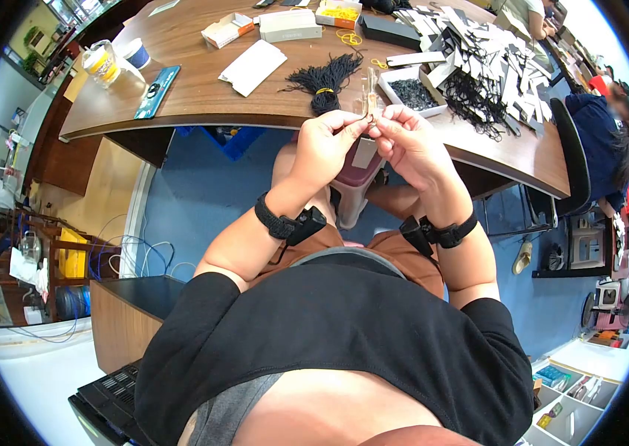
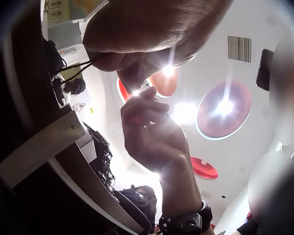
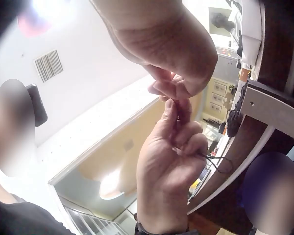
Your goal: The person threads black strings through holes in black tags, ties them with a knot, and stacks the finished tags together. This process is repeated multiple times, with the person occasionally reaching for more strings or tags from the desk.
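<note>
At the table's front edge, my left hand [image 1: 323, 149] and right hand [image 1: 414, 145] meet fingertip to fingertip. The left thumb and forefinger pinch a thin black cord [image 3: 220, 164], whose loop hangs out behind the curled fingers. Against it the right thumb and forefinger pinch too, the cord mostly hidden between the fingertips. Just beyond them stands a slim clear piece with an orange-tinted part [image 1: 371, 93]. A bundle of black cords [image 1: 325, 80], bound with a yellow band, lies beyond the left hand. Past the right hand is a white box [image 1: 412, 93] of small dark pieces.
A large heap of white and black tags with black cords [image 1: 481, 67] covers the table's right side. Behind are a box of yellow bands [image 1: 339, 13] and white boxes [image 1: 290, 24]. A blue packet [image 1: 157, 93] and cups [image 1: 136, 53] stand left. A maroon stool [image 1: 355, 167] is below.
</note>
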